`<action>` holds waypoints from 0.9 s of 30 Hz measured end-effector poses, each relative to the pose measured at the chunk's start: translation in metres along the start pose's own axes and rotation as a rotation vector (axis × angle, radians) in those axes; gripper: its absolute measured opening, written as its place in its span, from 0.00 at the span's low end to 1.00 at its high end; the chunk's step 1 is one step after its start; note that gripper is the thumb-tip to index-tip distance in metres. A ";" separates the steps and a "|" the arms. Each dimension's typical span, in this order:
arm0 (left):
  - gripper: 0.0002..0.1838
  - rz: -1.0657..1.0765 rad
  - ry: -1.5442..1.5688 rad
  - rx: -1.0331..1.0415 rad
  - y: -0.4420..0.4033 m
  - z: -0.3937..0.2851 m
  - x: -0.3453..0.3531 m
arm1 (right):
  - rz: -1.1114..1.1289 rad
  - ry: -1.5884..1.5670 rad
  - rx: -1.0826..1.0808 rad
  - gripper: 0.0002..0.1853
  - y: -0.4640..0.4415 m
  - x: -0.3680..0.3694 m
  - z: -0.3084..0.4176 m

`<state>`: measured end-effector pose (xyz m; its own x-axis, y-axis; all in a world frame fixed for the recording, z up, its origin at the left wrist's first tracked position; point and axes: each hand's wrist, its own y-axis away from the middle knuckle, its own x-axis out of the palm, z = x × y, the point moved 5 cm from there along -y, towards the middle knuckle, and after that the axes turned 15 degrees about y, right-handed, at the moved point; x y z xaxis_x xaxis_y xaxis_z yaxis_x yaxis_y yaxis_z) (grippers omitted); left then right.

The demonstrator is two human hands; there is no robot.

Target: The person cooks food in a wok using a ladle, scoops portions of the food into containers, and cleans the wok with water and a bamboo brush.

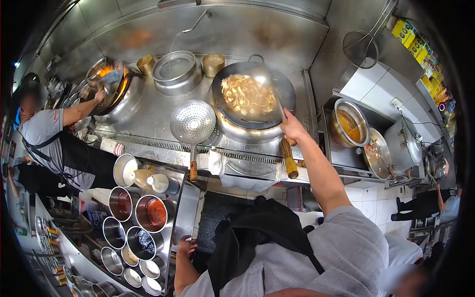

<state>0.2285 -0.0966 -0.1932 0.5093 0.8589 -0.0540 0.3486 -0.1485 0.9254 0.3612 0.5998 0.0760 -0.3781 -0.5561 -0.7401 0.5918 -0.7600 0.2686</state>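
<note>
My right hand (294, 127) is closed round the wooden handle of a ladle (281, 105), whose round bowl is over the far side of a black wok (289, 91). Sliced, browned food (247, 96) that looks like mushrooms lies in the wok, with some steam above it. My left hand (185, 246) is low beside the edge of the metal side counter (184, 210), its fingers slightly bent and apart, with nothing visible in them. A perforated strainer (193, 121) with a wooden handle rests left of the wok. A bamboo brush (288, 156) lies just below my right hand.
Several metal pots of sauces and seasonings (151, 214) stand at the lower left. A co-worker (54, 128) works at a flaming wok (111, 89) on the left. A metal basin of brown liquid (350, 123) and a large pot (403, 143) are on the right. A wire skimmer (360, 49) hangs above.
</note>
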 end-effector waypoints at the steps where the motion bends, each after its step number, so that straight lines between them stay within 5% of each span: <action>1: 0.24 -0.004 0.091 0.043 0.000 -0.006 -0.001 | -0.093 0.135 -0.019 0.45 0.000 0.002 -0.004; 4: 0.26 0.016 0.160 0.085 -0.010 -0.002 -0.012 | -0.343 0.590 0.095 0.47 0.020 0.007 -0.011; 6: 0.24 0.072 0.086 -0.033 -0.025 0.015 -0.018 | -0.355 0.530 0.050 0.48 0.038 0.014 -0.014; 9: 0.22 0.088 0.024 -0.041 -0.022 0.026 -0.008 | 0.216 -0.587 0.046 0.47 0.076 0.022 0.008; 10: 0.22 0.081 -0.038 -0.036 -0.024 0.026 -0.004 | 0.205 -0.592 0.051 0.47 0.079 0.013 0.007; 12: 0.23 0.083 -0.047 -0.044 -0.019 0.026 -0.002 | 0.219 -0.369 0.004 0.45 0.093 -0.005 0.008; 15: 0.26 0.121 -0.091 -0.003 -0.011 0.021 0.000 | -0.189 0.616 -0.201 0.47 0.114 -0.009 -0.031; 20: 0.24 0.099 0.099 -0.017 0.005 0.041 -0.024 | -0.088 0.686 0.190 0.46 0.160 -0.007 -0.091; 27: 0.24 0.035 0.100 -0.238 0.002 0.110 -0.038 | -0.261 0.159 -0.198 0.46 0.073 -0.028 0.017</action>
<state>0.2965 -0.1839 -0.2302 0.4333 0.9012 0.0060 0.1315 -0.0698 0.9889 0.4031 0.5542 0.1262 -0.4285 -0.2807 -0.8589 0.6222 -0.7809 -0.0552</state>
